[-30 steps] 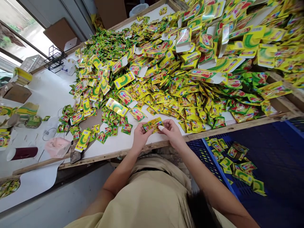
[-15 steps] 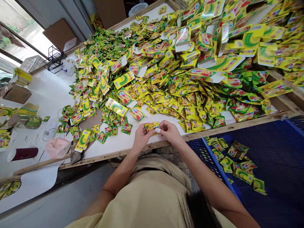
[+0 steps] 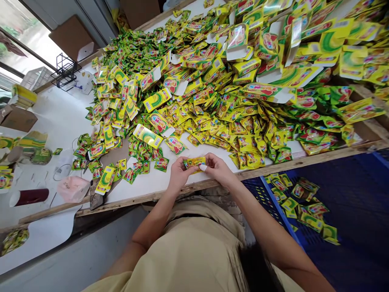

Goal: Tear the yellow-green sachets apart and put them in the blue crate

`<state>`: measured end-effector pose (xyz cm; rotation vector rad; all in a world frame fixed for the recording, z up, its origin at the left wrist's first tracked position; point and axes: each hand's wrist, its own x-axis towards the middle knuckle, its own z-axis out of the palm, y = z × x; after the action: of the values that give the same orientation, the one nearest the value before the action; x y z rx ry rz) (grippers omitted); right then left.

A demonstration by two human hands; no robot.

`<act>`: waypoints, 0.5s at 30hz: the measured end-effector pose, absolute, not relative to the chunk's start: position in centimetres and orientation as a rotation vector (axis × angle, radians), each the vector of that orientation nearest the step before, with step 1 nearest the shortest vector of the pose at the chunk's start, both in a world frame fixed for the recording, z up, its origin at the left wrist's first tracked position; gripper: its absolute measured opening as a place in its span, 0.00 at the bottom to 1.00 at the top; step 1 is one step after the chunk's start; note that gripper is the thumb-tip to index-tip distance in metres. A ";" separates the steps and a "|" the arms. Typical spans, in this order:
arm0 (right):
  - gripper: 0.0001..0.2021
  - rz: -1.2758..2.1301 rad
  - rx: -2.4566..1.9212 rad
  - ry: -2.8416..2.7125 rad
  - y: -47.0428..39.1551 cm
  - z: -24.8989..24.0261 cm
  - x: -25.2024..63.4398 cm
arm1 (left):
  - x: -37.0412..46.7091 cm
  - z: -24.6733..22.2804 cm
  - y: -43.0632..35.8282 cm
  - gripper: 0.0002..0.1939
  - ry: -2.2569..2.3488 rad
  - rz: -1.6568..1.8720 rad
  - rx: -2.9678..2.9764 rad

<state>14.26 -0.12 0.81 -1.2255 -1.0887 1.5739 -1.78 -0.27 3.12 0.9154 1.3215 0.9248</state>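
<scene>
Between my two hands, just above the table's front edge, are small yellow candy packets point(image 3: 195, 162) with green and red print; I cannot tell how many. My left hand point(image 3: 180, 172) pinches their left end between thumb and fingers. At the right end, my right hand point(image 3: 216, 168) grips them, a white covering on its thumb tip. Beyond the hands lies a large heap of yellow packets point(image 3: 219, 125). Flat yellow cartons point(image 3: 148, 136) lie on and beside the heap, and loose green packets point(image 3: 161, 163) sit left of my hands.
A wooden rim point(image 3: 170, 194) edges the white table in front of me. Below right stands a blue crate point(image 3: 343, 194) with several filled packs point(image 3: 310, 215). Leftward are a phone point(image 3: 96, 194), a pink bag point(image 3: 73, 189), a dark red cup point(image 3: 32, 197) and a black wire rack point(image 3: 64, 72).
The packets between my hands now spread wider, and my left hand has shifted slightly left. The view has moved a little; the heap looks unchanged.
</scene>
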 end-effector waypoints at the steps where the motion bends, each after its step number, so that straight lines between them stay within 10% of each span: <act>1: 0.16 1.553 -1.214 -1.103 -0.2 0.9 14.2 | -1.8 3.0 -0.3 0.22 1.325 0.918 0.928; 7: 0.16 1.799 -1.109 -1.151 -0.7 1.3 13.7 | -1.9 2.6 -1.1 0.13 1.394 0.812 1.287; 15: 0.16 1.611 -1.305 -0.915 -0.5 0.7 14.7 | -5.9 6.0 4.3 0.29 1.342 0.511 2.149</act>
<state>14.66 -0.47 0.68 -1.3053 -0.9147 1.6106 -5.90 4.32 6.04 2.1492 1.3416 0.5107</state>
